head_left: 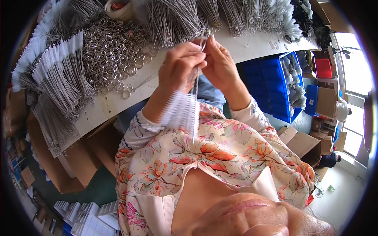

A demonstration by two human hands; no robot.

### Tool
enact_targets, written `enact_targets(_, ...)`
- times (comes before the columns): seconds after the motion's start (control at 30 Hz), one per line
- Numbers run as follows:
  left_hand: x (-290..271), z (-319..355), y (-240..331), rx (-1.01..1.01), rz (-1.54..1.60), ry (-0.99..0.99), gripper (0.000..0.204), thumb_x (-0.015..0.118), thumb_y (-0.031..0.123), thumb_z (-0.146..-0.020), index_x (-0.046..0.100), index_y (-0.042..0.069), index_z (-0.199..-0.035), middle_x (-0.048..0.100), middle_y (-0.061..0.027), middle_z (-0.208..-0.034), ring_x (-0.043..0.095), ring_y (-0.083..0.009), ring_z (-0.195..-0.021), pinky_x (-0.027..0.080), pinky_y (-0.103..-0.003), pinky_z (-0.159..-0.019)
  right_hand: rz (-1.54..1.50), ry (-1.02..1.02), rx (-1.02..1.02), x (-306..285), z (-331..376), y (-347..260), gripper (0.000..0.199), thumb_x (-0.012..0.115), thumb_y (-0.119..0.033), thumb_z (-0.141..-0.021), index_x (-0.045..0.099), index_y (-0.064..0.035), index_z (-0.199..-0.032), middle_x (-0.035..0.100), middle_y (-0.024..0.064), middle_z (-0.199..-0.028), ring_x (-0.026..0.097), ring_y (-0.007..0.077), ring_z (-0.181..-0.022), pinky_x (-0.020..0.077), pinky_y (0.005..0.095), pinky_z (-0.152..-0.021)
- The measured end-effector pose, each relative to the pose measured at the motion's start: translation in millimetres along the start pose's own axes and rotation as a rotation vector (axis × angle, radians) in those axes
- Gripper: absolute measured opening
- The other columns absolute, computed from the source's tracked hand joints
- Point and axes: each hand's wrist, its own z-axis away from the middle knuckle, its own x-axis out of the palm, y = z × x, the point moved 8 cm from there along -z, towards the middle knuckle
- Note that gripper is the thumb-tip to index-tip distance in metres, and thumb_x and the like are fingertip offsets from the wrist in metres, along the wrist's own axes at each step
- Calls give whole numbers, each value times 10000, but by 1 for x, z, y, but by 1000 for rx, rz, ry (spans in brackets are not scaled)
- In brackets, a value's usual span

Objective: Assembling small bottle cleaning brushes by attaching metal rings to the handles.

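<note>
Above my lap, at the table's near edge, my left hand [179, 63] is closed around the thin wire stems of a few small brushes. White bristle ends of these wire brushes [182, 110] hang down in front of my chest, smeared by motion. Close beside it, my right hand [221, 65] pinches with thumb and forefinger at the upper wire ends. A shiny metal ring [203, 39] seems to be between these fingertips, seen almost edge-on. Fingers partly hide where wires and ring meet.
A heap of metal rings [114, 51] lies on the white table [103, 108]. Bundles of white wire brushes [63, 72] flank it, with more wire bundles [169, 19] behind. Right of me stands a blue crate [269, 86] holding greyish-white contents. Cardboard boxes [67, 167] stand below the table.
</note>
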Motion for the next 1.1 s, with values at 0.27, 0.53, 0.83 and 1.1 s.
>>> enact_targets(0.27,-3,47,-21,-169,-201,-260,301,648,63,-803,578,41,-1095,577,-92,-948,575,-186,-738,470,-291,-615,997,-165,52,-21,-7,-74,169,542,-182,-894,601,-47,-812,568,8,-688,508,65,-612,376,210,-495)
enact_targets(0.53,-7,81,-38,-524,-90,-288,311,652,98,-808,572,42,-1104,611,-82,-801,603,-191,-660,474,-278,-590,2204,-477,-139,-32,8,-17,78,577,-87,-778,647,-63,-803,648,67,-744,635,214,-714,485,328,-623)
enact_targets(0.83,-50,58,0,-186,-254,-94,281,737,61,-681,623,53,-937,625,-64,-792,613,-222,-670,496,-310,-563,784,-504,673,24,20,45,167,568,-154,-892,619,5,-886,615,16,-711,496,38,-553,412,174,-517)
enact_targets(1.1,-35,69,7,-274,34,-230,167,727,71,-685,629,58,-819,595,-48,-727,572,-209,-642,475,-310,-566,669,-624,1049,15,47,54,213,610,-194,-864,588,10,-921,607,28,-749,505,28,-593,392,163,-508)
